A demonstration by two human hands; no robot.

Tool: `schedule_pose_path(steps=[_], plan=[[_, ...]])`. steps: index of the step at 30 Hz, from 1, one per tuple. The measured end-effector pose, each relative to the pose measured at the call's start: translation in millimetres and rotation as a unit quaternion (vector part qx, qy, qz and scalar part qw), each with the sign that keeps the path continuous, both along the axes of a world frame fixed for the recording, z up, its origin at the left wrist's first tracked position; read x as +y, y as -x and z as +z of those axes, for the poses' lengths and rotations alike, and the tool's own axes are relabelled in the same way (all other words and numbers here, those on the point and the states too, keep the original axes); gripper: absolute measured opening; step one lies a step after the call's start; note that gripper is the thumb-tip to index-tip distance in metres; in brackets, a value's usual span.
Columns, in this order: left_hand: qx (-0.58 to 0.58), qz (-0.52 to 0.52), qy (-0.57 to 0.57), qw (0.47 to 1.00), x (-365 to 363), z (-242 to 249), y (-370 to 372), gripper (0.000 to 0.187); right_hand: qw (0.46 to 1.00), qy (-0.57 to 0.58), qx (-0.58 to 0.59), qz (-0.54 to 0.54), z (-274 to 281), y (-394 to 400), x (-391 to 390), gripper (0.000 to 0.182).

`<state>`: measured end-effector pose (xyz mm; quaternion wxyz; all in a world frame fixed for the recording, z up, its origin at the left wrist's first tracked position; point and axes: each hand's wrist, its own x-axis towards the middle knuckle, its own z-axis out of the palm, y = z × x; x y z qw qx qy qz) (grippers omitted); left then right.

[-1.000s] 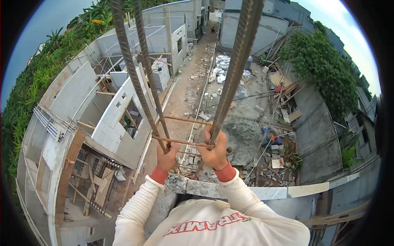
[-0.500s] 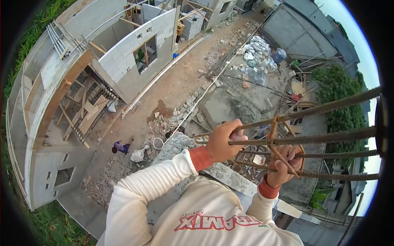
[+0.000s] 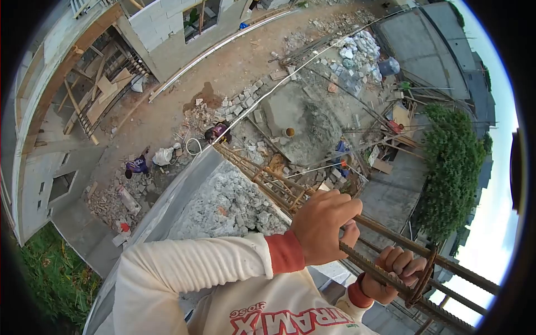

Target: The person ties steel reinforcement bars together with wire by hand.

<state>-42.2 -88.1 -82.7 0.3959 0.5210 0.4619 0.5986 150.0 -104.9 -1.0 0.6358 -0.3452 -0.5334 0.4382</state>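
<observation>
Rebar cage (image 3: 459, 269) tipped lower (rusty), gripped w/ both hands (image 3: 324, 229)

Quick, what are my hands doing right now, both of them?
Left hand: closed, holding the rebar cage.
Right hand: closed on the same cage, beside the rusty tie.

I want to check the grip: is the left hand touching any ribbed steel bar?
Touching. The head view shows the left hand closed on a ribbed steel bar, which comes out from under its curled fingers.
</observation>
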Motion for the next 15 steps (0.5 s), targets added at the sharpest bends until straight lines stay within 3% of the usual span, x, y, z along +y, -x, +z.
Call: schedule_pose_path(steps=[6,15], plan=[[-0.002,0.023,-0.018,1.000,0.2,-1.9,-10.0,0.011,0.999,0.031,0.008,-0.042,-3.2,-13.9,-13.8,0.029],[0.001,-0.002,-0.004,1.000,-1.1,2.3,-7.3,0.013,0.999,0.008,-0.045,-0.005,-2.8,-17.8,-11.8,0.038]])
